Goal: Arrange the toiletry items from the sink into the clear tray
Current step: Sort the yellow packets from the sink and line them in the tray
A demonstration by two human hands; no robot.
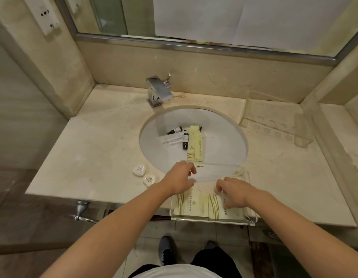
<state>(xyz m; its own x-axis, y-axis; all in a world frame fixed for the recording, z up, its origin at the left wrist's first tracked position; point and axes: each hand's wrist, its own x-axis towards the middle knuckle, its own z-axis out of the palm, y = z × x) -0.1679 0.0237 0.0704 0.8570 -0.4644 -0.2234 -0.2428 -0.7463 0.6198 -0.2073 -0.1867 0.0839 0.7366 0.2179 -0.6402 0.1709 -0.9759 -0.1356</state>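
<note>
A clear tray [212,220] rests on the counter's front edge, holding several cream packets with gold stripes [191,205]. A white flat pouch [211,173] lies across the tray's far end. My left hand [181,178] pinches the pouch's left end. My right hand [235,192] presses down on the packets in the tray, fingers curled. In the white sink [224,137] lie two dark small bottles [185,141], long cream packets [195,145] and thin white sachets [171,141].
Two white heart-shaped soaps [139,170] sit on the marble counter left of the tray. A chrome faucet [159,90] stands behind the sink. A second clear holder with round holes [274,125] sits at the back right. A mirror lines the wall.
</note>
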